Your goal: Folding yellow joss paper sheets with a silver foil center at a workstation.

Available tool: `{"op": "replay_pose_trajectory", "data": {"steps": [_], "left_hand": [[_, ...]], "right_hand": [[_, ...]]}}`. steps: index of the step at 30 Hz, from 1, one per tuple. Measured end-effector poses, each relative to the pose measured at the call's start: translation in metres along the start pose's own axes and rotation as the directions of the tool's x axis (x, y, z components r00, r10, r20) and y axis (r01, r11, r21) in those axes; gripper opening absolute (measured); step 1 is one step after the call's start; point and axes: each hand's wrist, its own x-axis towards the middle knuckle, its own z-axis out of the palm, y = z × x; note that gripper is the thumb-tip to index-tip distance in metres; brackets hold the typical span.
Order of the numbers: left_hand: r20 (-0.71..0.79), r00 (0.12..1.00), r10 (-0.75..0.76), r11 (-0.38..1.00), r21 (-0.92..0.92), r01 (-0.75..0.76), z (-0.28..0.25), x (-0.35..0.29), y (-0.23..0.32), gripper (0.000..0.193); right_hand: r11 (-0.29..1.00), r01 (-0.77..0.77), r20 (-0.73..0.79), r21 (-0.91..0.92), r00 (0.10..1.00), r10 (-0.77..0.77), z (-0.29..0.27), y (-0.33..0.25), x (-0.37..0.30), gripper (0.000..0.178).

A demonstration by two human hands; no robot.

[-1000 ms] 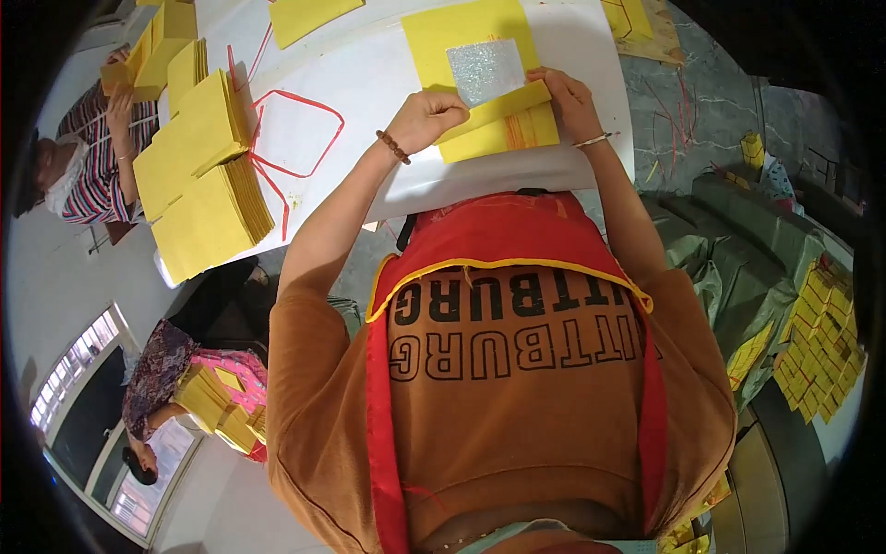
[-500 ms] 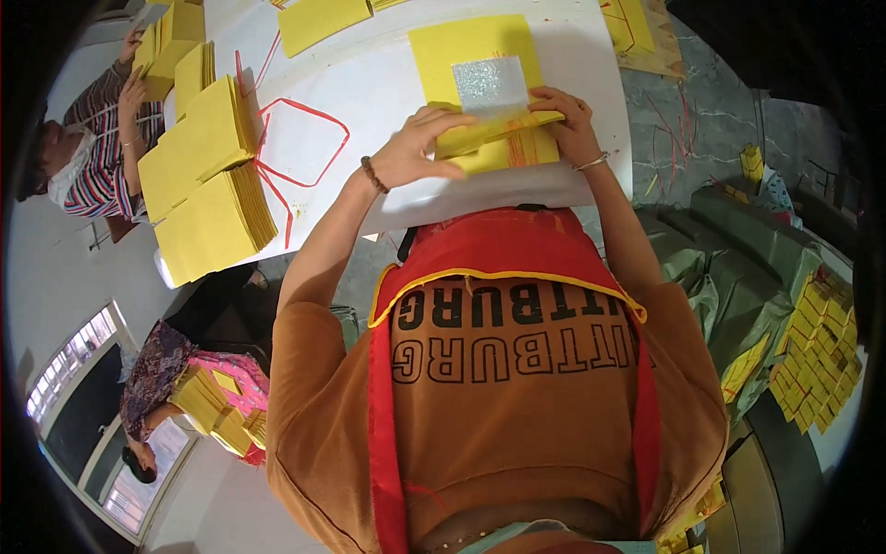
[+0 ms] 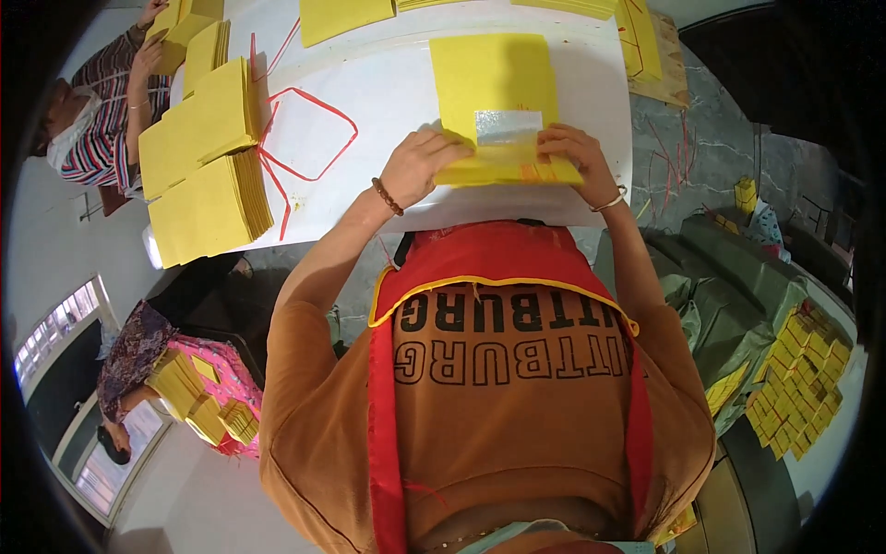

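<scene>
A yellow paper sheet [image 3: 494, 78] with a silvery rectangular patch [image 3: 506, 127] lies before me on the white tabletop [image 3: 388, 83]. Its near part is folded over into a flap along the near edge. My left hand [image 3: 423, 166] grips the left end of this fold, fingers on top and thumb hidden. At the right end, my right hand [image 3: 577, 159] holds the flap with bent fingers, their tips overlapping the patch's right edge. A little of the sheet's orange-red marking shows near the right fingers.
Stacks of yellow paper [image 3: 208, 208] stand at the table's left, beside loops of red cord [image 3: 318, 129]. More yellow stacks [image 3: 346, 18] line the far side. A co-worker in stripes [image 3: 101, 120] handles paper at far left; another person [image 3: 138, 369] sits lower left. Tied yellow bundles [image 3: 798, 383] lie at right.
The fold has come down flatter and nearer to me, covering part of the silvery patch. My left fingers have closed onto its left end; my right hand has moved nearer too.
</scene>
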Motion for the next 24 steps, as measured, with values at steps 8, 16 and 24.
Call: {"op": "replay_pose_trajectory", "data": {"steps": [8, 16, 24], "left_hand": [[0.045, 0.734, -0.677, 0.596, -0.551, 0.583, 0.023, 0.032, -0.019, 0.035], [0.173, 0.664, -0.727, 0.498, -0.533, 0.684, 0.030, 0.032, -0.031, 0.032], [0.320, 0.583, -0.747, 0.403, -0.480, 0.779, 0.025, 0.042, -0.037, 0.033]], "right_hand": [[0.749, -0.570, -0.184, 0.338, 0.740, 0.646, 0.024, 0.021, 0.015, 0.033], [0.794, -0.583, -0.262, 0.175, 0.750, 0.608, 0.028, 0.000, 0.020, 0.031], [0.774, -0.427, -0.395, 0.468, 0.682, 0.615, 0.046, 0.010, 0.014, 0.011]]}}
